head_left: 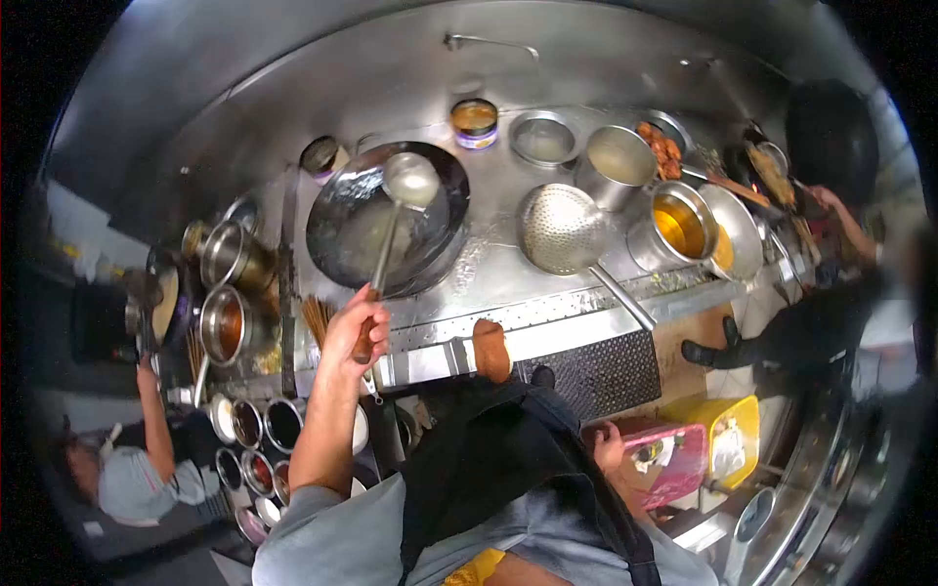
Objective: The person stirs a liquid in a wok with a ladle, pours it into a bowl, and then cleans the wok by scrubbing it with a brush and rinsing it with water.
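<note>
My left hand (360, 330) is closed around the wooden end of a ladle (410, 182). The ladle's metal bowl is over the far side of a dark wok (322, 230), and something pale and cloudy shows inside the wok. Low at my side, beside a pink bin (679, 469), hangs my right hand (608, 447), fingers loosely bent and nothing visible in them. A perforated strainer (562, 230) lies on the steel stove top to the right of the wok, its handle reaching over the front edge. A brown cloth (491, 352) hangs on that edge.
Behind the strainer stand a steel pot (618, 161) and a basin (544, 139); a pot of yellow liquid (679, 230) is at right. An open tin (475, 122) sits at the back. Sauce containers (259, 469) cluster at lower left. Other people work at both sides.
</note>
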A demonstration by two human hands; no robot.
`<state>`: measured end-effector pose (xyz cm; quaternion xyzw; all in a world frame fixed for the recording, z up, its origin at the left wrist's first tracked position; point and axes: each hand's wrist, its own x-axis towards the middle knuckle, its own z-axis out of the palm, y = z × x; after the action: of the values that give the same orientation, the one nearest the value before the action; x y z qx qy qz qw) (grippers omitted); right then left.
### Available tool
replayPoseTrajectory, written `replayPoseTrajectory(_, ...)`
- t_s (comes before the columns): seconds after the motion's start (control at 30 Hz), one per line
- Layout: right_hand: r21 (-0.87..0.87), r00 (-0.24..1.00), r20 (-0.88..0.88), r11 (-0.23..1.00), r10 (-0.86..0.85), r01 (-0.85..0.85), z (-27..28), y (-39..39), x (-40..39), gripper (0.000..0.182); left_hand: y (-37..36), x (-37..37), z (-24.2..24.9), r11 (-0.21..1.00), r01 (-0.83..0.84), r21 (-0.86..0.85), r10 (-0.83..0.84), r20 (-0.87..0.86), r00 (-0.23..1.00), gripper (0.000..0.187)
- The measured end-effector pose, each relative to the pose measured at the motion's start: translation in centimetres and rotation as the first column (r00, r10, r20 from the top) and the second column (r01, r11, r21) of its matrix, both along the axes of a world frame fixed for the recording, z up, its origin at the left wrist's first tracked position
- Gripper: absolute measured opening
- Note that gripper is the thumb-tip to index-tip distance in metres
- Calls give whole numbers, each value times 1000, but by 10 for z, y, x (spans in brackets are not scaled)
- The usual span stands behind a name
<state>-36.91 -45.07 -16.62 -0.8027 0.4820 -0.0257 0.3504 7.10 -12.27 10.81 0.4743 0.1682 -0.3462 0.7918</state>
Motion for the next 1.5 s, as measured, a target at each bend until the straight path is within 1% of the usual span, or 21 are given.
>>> replayPoseTrajectory(0.03,-9,1000,10,1000,-20,20,8,7,-1,36,-1,4,-3,998,27,61,-30,49,998,78)
replayPoseTrajectory(0.07,-24,999,-44,1000,-16,15,19,8,-5,35,-6,6,-5,982,17,186,-43,135,990,81)
replayPoseTrajectory(0.1,-22,998,-37,999,-44,43,17,9,-8,35,-14,14,-12,981,44,189,-71,142,987,81)
replayPoseTrajectory(0.17,-40,996,-7,995,-87,86,13,1,-19,34,-35,35,-23,860,85,503,-342,445,828,79)
replayPoseTrajectory(0.23,-62,990,22,989,-137,138,8,-9,-19,34,-75,51,1,738,36,674,-470,475,744,78)
replayPoseTrajectory(0.3,-143,983,140,980,-117,137,4,-25,-18,33,-131,71,35,711,-28,703,-522,553,649,75)
replayPoseTrajectory(0.43,-18,958,99,962,-269,272,29,-53,-4,38,-241,168,53,783,-35,621,-544,712,444,73)
replayPoseTrajectory(0.5,-38,951,105,954,-292,297,27,-60,-9,37,-277,195,81,668,15,744,-681,603,416,75)
replayPoseTrajectory(0.57,-86,932,170,937,-321,339,29,-66,-15,33,-288,210,101,698,130,704,-652,549,523,73)
replayPoseTrajectory(0.6,-26,918,100,921,-385,389,30,-67,-21,34,-281,217,114,673,175,718,-671,494,552,74)
replayPoseTrajectory(0.7,-73,921,127,923,-368,379,-12,-67,-56,35,-238,214,146,664,267,699,-682,419,599,75)
replayPoseTrajectory(0.77,7,917,49,919,-395,395,-20,-62,-66,36,-216,184,148,753,203,626,-600,527,602,73)
replayPoseTrajectory(0.83,-21,951,-11,951,-310,310,-33,-65,-77,33,-188,170,134,690,52,722,-647,583,491,71)
replayPoseTrajectory(0.87,-28,955,-51,956,-293,292,-47,-69,-82,32,-181,139,148,581,-54,812,-697,531,481,68)
replayPoseTrajectory(0.97,-32,979,-10,979,-201,201,-69,-94,-85,34,-145,118,140,554,-194,810,-708,580,403,65)
replayPoseTrajectory(1.03,37,980,-55,980,-192,194,-43,-122,-63,38,-146,109,138,479,-232,846,-745,532,403,65)
replayPoseTrajectory(1.1,-22,982,-35,983,-184,183,-40,-146,-52,39,-157,129,116,387,-287,876,-843,462,276,66)
replayPoseTrajectory(1.2,-51,978,5,977,-209,209,-31,-174,-33,40,-199,129,109,294,-275,915,-862,378,338,65)
replayPoseTrajectory(1.3,-13,966,38,967,-254,255,-32,-186,-34,40,-221,118,111,307,-218,926,-809,375,453,65)
replayPoseTrajectory(1.4,-61,971,2,969,-240,240,-33,-179,-44,39,-226,116,111,327,-204,923,-789,386,478,65)
replayPoseTrajectory(1.5,36,975,88,979,-205,203,-53,-170,-68,40,-224,122,104,372,-181,910,-779,412,472,66)
